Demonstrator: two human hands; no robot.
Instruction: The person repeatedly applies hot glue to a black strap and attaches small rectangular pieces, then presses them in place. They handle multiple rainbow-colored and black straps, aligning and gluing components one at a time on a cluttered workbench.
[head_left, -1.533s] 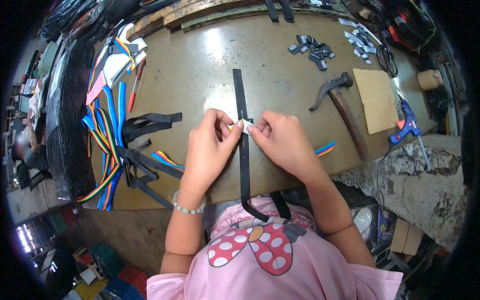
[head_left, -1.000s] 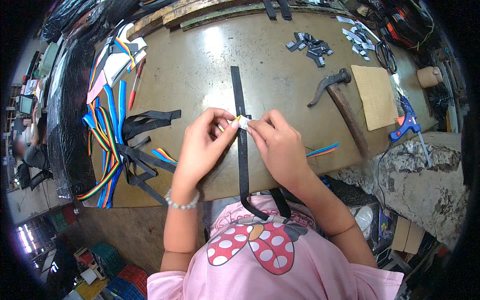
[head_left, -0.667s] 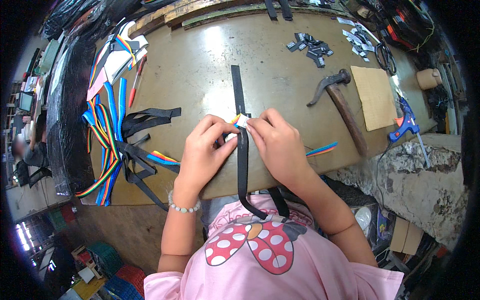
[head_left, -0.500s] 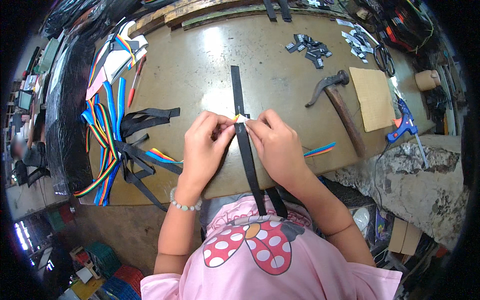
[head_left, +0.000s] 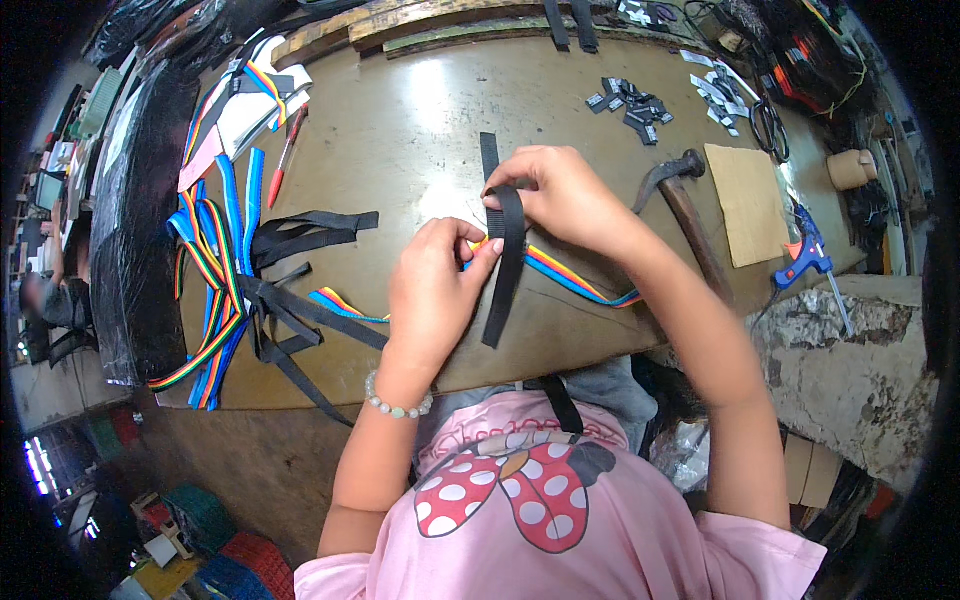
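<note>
A black webbing strap (head_left: 508, 270) is folded into a loop on the table in front of me. My left hand (head_left: 438, 290) is closed, pinching the strap and a striped ribbon (head_left: 575, 286) where the two cross. Above it, my right hand (head_left: 560, 195) grips the bend of the strap between thumb and fingers. One strap end points away past the right hand; the other hangs toward me. Yellow, red and blue bands run along the ribbon, which comes out right of the strap and passes under my right forearm. Another striped ribbon end (head_left: 345, 306) shows left of my left wrist.
Left lie bundled striped ribbons (head_left: 215, 290), black straps (head_left: 310, 235) and a red pen (head_left: 285, 160). On the right are a hammer (head_left: 695, 225), tan cardboard (head_left: 745, 205), a blue glue gun (head_left: 808, 255), scissors (head_left: 768, 128) and small black labels (head_left: 630, 108).
My right hand has moved away from me, folding the black strap's near part over the crossing. The strap's near end has come up from my lap side onto the table.
</note>
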